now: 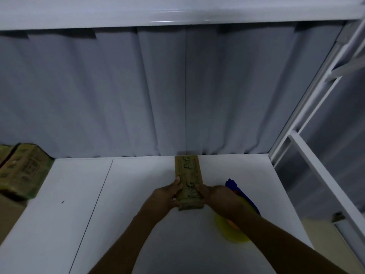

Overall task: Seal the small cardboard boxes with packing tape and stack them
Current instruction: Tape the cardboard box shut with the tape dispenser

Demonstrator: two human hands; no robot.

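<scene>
A long, narrow brown cardboard box (188,175) with printed lettering lies on the white table (138,224), its far end at the table's back edge. My left hand (167,194) grips its near left side, thumb on top. My right hand (215,196) grips its near right side, fingers curled over the top edge. A tape dispenser with a blue handle (232,184) and a yellow roll (223,227) lies on the table just right of the box, partly hidden under my right forearm.
Several similar cardboard boxes (21,171) are piled at the table's far left edge. A grey curtain (158,91) hangs behind the table. A white metal frame (308,155) stands along the right side.
</scene>
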